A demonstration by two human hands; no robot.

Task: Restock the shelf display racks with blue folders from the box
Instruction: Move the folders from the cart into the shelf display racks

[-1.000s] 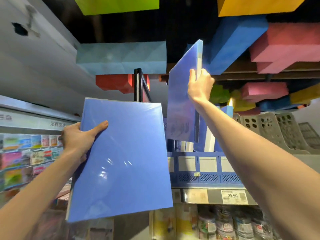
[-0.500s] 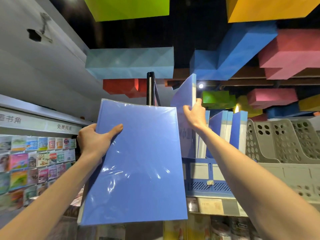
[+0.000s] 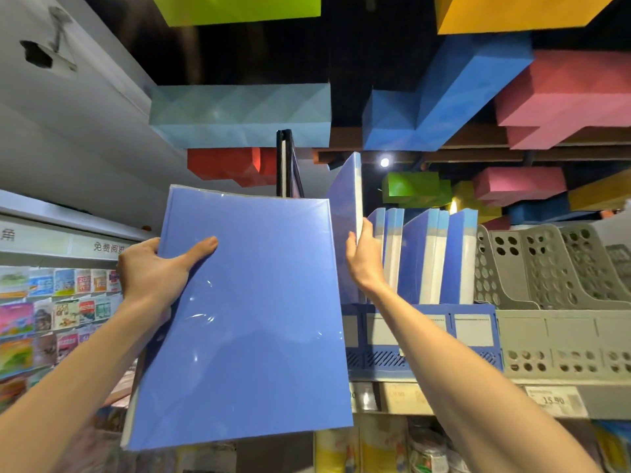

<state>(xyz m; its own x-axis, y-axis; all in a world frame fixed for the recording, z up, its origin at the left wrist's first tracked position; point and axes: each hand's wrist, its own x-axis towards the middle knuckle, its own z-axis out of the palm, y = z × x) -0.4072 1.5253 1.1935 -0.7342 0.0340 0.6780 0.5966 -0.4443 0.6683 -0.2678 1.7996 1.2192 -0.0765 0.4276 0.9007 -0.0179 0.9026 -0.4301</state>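
Observation:
My left hand (image 3: 155, 271) grips the left edge of a stack of shrink-wrapped blue folders (image 3: 246, 319), held up flat in front of me. My right hand (image 3: 363, 259) holds a single blue folder (image 3: 346, 213) by its spine edge; the folder stands upright in the blue display rack (image 3: 423, 339) on the shelf, at its left end. Several blue folders (image 3: 426, 254) stand in the same rack to the right. The stack hides the rack's left part.
Grey perforated file racks (image 3: 560, 302) sit to the right on the same shelf. Price tags (image 3: 553, 401) line the shelf edge, with jars below. A black upright post (image 3: 284, 165) rises behind the stack. Coloured blocks hang overhead. Cards fill a display at the left.
My right hand has lowered the single folder from high above the rack down into it. The stack in my left hand has shifted slightly right and up.

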